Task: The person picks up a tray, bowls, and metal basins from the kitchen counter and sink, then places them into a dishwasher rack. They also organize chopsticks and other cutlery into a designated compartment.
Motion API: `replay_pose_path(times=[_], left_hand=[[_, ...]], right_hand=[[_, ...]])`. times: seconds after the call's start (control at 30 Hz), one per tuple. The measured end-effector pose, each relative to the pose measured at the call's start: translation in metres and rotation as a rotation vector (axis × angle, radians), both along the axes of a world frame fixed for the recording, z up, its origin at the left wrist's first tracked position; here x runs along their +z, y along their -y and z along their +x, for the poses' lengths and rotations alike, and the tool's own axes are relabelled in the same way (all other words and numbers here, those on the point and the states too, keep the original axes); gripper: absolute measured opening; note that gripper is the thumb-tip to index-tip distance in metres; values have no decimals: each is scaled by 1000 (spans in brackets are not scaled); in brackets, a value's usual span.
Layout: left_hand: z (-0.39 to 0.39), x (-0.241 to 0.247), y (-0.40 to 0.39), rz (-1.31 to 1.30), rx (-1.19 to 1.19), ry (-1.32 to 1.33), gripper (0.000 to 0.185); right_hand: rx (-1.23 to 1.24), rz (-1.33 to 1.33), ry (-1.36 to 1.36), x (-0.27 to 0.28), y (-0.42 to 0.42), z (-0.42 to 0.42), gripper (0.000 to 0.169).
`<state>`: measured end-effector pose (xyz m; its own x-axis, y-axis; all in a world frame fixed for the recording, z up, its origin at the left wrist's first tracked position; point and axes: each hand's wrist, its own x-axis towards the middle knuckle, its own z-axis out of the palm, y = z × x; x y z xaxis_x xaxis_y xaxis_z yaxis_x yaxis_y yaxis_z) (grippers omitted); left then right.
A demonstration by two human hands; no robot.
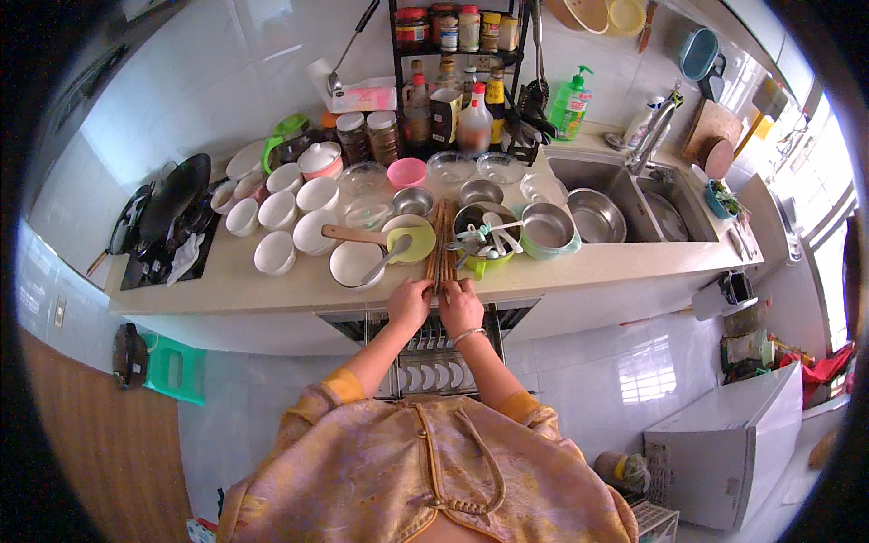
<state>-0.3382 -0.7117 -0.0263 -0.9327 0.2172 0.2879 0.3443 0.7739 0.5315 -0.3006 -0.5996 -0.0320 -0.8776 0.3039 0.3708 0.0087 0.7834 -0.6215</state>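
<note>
Both of my hands meet at the counter's front edge, at the near ends of a bundle of wooden chopsticks (445, 237). My left hand (411, 302) has its fingers on the bundle's left side, and my right hand (463, 305) grips its right side. Left of the chopsticks lie a ladle with a yellow-green bowl (417, 246) and a grey spoon (388, 260), resting across white bowls (354, 265). To the right, a green colander (483, 263) holds several spoons, beside a steel bowl (548, 225). Below my hands a dish rack drawer (434, 377) stands pulled out, with white dishes in it.
Several white bowls (275, 252) stand left, near the gas stove (170, 261) with a wok. Glass bowls, a pink bowl (407, 173) and a spice rack (458, 51) are behind. The sink (631, 203) with its faucet (652, 139) lies right. A green stool (173, 366) stands on the floor.
</note>
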Motion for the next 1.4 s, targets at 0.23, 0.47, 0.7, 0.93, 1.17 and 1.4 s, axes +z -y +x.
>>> replay_pose_path(times=[0.23, 0.47, 0.7, 0.93, 1.17, 1.4], left_hand=[[-12, 2, -3, -124, -13, 26, 11], [-20, 16, -17, -333, -8, 171, 17], [-22, 36, -27, -451, -38, 204, 16], [-28, 34, -34, -460, -36, 176, 15], [-28, 39, -39, -407, 29, 258, 20], [-37, 44, -23, -139, 53, 600, 24]], right_hand=[[22, 72, 29, -4, 1, -4, 10], [-5, 88, 109, -11, -1, -9, 11], [13, 73, 99, -8, -2, -6, 16], [57, 24, 87, -12, -4, -5, 31], [62, -3, 7, -11, -7, -3, 34], [41, -50, -23, -6, -6, 0, 28]])
